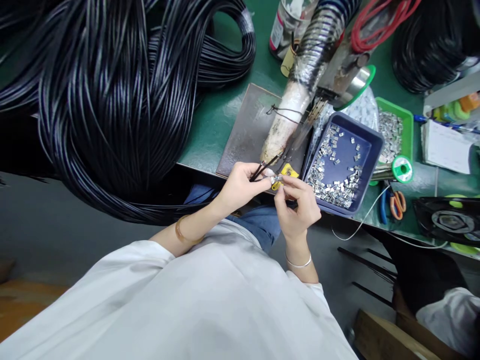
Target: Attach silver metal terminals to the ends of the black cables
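Observation:
Closed round the end of a black cable (pixel 258 173), my left hand (pixel 245 184) is at the table's front edge. Thin dark ends of the cable stick out above its fingers. My right hand (pixel 298 204) pinches a small silver metal connector (pixel 276 178) that meets the left fingertips. Whether the connector is joined to the cable I cannot tell. Just behind the fingers lies a yellow piece (pixel 289 170), partly hidden by them. A blue tray (pixel 369 160) of loose silver connectors (pixel 332 192) stands right of my right hand.
Large bundles of black cable (pixel 123 100) cover the left side. A wrapped flexible duct (pixel 287 107) comes down over a dark plate (pixel 243 120). Right are a green tray (pixel 408 117), a solder spool (pixel 402 169), orange-and-blue-handled pliers (pixel 396 205) and a black fan (pixel 450 220).

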`<act>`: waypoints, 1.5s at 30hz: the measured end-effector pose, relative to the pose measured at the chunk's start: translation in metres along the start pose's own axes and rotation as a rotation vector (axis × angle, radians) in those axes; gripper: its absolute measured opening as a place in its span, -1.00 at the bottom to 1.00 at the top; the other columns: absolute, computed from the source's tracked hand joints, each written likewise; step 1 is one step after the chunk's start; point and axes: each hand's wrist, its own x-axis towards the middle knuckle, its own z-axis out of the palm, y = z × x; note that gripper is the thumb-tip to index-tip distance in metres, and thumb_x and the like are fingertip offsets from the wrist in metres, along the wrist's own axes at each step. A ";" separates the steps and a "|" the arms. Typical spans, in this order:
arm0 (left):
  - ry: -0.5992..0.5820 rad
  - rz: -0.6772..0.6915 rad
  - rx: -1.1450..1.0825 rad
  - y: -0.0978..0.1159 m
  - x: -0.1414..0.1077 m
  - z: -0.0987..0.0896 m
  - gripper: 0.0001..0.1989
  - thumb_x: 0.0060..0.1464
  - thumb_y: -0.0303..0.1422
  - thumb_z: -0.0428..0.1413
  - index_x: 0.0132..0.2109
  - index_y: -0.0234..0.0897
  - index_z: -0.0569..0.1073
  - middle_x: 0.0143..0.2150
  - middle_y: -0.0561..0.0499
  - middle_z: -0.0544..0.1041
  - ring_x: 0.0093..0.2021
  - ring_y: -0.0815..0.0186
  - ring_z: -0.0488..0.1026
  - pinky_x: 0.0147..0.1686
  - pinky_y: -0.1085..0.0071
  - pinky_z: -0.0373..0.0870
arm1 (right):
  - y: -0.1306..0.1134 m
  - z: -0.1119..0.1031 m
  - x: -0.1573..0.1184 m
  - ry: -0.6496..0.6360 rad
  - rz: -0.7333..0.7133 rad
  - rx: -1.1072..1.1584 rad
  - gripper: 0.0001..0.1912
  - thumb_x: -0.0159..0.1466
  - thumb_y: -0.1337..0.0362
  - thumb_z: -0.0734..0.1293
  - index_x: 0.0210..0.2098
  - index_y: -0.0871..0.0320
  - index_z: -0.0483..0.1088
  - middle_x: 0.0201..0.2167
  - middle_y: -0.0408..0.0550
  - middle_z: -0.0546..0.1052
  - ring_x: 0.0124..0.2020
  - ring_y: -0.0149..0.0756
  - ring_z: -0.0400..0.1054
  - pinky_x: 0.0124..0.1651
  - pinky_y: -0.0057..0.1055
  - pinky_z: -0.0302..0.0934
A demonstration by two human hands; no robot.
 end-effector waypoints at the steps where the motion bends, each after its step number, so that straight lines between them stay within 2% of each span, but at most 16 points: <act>1: -0.002 -0.004 -0.011 -0.001 0.000 0.000 -0.90 -0.10 -0.39 0.24 -0.42 -0.37 0.58 -0.50 0.06 0.51 -0.47 0.46 0.36 -0.40 0.53 0.33 | 0.000 0.000 0.001 -0.006 0.014 0.009 -0.82 0.20 0.48 0.39 -0.26 0.10 0.39 -0.18 -0.08 0.63 -0.22 -0.39 0.55 -0.28 -0.50 0.44; 6: 0.013 0.010 0.001 -0.001 0.000 -0.001 -0.90 -0.07 -0.39 0.24 -0.43 -0.37 0.57 -0.51 0.07 0.50 -0.47 0.46 0.37 -0.41 0.53 0.32 | -0.001 -0.001 0.006 -0.044 0.090 0.053 -0.87 0.23 0.44 0.37 -0.27 0.10 0.40 -0.17 -0.09 0.62 -0.26 -0.40 0.54 -0.39 -0.51 0.41; 11: 0.037 0.037 0.045 0.006 -0.002 0.001 -0.88 -0.08 -0.38 0.23 -0.42 -0.39 0.55 -0.54 0.07 0.47 -0.51 0.46 0.33 -0.46 0.53 0.26 | -0.004 -0.003 0.011 -0.049 0.088 0.058 -0.85 0.22 0.46 0.37 -0.29 0.10 0.38 -0.15 -0.08 0.62 -0.23 -0.40 0.54 -0.35 -0.50 0.43; 17: 0.040 0.082 0.138 0.003 -0.003 0.001 -0.85 -0.05 -0.39 0.20 -0.50 -0.39 0.49 -0.61 0.14 0.28 -0.56 0.53 0.15 -0.54 0.54 0.08 | -0.003 -0.004 0.009 -0.080 0.067 0.037 -0.82 0.21 0.48 0.37 -0.29 0.09 0.35 -0.15 -0.09 0.62 -0.24 -0.42 0.54 -0.36 -0.53 0.42; 21: 0.031 0.091 0.132 0.000 -0.003 0.001 -0.88 -0.04 -0.40 0.20 -0.46 -0.39 0.50 -0.60 0.17 0.21 -0.56 0.54 0.09 -0.55 0.55 0.04 | -0.003 -0.003 0.006 -0.060 0.057 0.027 -0.83 0.21 0.48 0.38 -0.28 0.09 0.37 -0.16 -0.10 0.63 -0.25 -0.42 0.54 -0.34 -0.53 0.43; 28: -0.097 0.012 0.046 0.002 -0.009 -0.003 -0.93 -0.04 -0.46 0.16 -0.46 -0.36 0.47 -0.60 0.13 0.33 -0.56 0.51 0.23 -0.51 0.55 0.21 | -0.004 -0.010 0.008 -0.123 0.273 0.153 -0.93 0.28 0.40 0.35 -0.28 0.10 0.42 -0.25 -0.13 0.64 -0.34 -0.45 0.54 -0.36 -0.53 0.44; 31: -0.132 0.029 0.052 0.002 -0.011 -0.005 -0.92 -0.03 -0.48 0.17 -0.45 -0.36 0.46 -0.60 0.12 0.37 -0.56 0.50 0.28 -0.50 0.56 0.24 | -0.005 -0.014 0.006 -0.125 0.137 0.110 -0.89 0.26 0.42 0.37 -0.26 0.09 0.43 -0.17 -0.09 0.65 -0.28 -0.41 0.57 -0.34 -0.52 0.44; 35: -0.148 0.033 0.005 0.001 -0.011 -0.005 -0.92 0.03 -0.46 0.16 -0.41 -0.35 0.46 -0.60 0.13 0.38 -0.57 0.51 0.30 -0.48 0.56 0.26 | -0.005 -0.013 0.000 -0.120 -0.060 -0.005 -0.80 0.22 0.49 0.39 -0.23 0.08 0.43 -0.23 -0.12 0.67 -0.23 -0.38 0.60 -0.18 -0.49 0.48; 37: -0.160 0.012 -0.025 0.001 -0.011 -0.004 -0.91 0.04 -0.44 0.17 -0.41 -0.36 0.47 -0.61 0.14 0.35 -0.58 0.52 0.26 -0.52 0.57 0.23 | -0.003 -0.010 -0.003 -0.076 -0.067 -0.029 -0.80 0.21 0.49 0.39 -0.22 0.09 0.43 -0.21 -0.09 0.67 -0.19 -0.36 0.60 -0.14 -0.46 0.48; 40: -0.134 0.019 -0.023 0.001 -0.011 -0.005 -0.88 0.04 -0.40 0.19 -0.41 -0.38 0.51 -0.60 0.14 0.35 -0.59 0.53 0.21 -0.54 0.57 0.18 | 0.001 -0.005 -0.005 -0.041 0.024 -0.003 -0.85 0.24 0.46 0.38 -0.22 0.11 0.44 -0.16 -0.05 0.65 -0.16 -0.33 0.59 -0.21 -0.45 0.49; 42: -0.096 0.039 0.006 0.001 -0.011 -0.005 -0.86 0.04 -0.37 0.21 -0.39 -0.39 0.55 -0.56 0.10 0.43 -0.55 0.52 0.25 -0.50 0.56 0.22 | 0.002 -0.003 -0.005 -0.045 0.072 0.017 -0.87 0.25 0.44 0.37 -0.23 0.10 0.44 -0.17 -0.07 0.65 -0.19 -0.35 0.59 -0.30 -0.49 0.47; 45: -0.058 0.066 0.041 -0.001 -0.009 -0.006 -0.87 0.01 -0.36 0.24 -0.36 -0.38 0.59 -0.44 0.01 0.57 -0.44 0.44 0.41 -0.37 0.52 0.36 | 0.002 0.000 -0.003 -0.032 0.057 0.017 -0.86 0.24 0.45 0.38 -0.24 0.11 0.44 -0.17 -0.06 0.66 -0.22 -0.38 0.58 -0.32 -0.52 0.45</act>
